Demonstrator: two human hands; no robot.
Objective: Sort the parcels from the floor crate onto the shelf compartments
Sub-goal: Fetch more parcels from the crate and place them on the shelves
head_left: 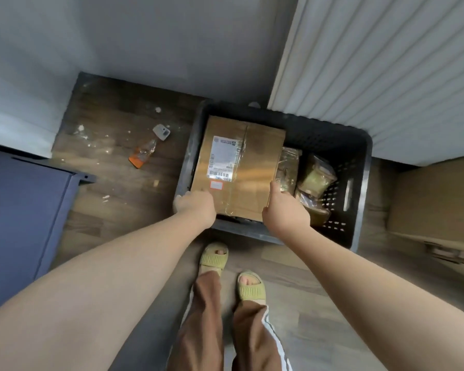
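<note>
On wood floor [118, 183], a dark perforated crate [359, 188] is set. Its left half is filled by a big cardboard parcel [255, 162] w/ white shipping label, laid flat. The parcel is gripped at its near end by both hands: left hand [196, 206] curled at near-left corner, right hand [284, 210] on near-right edge, thumb on top. Small clear-wrapped packets [316, 175] are packed at crate's right. An orange-capped bottle [144, 153] is left on floor beside crate.

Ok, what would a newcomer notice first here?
The big cardboard box with a white label, filling the left of the dark floor crate, with the left hand and right hand at its near corners. Then the small clear-wrapped parcels beside it on the right, and the litter on the floor left of the crate.
</note>
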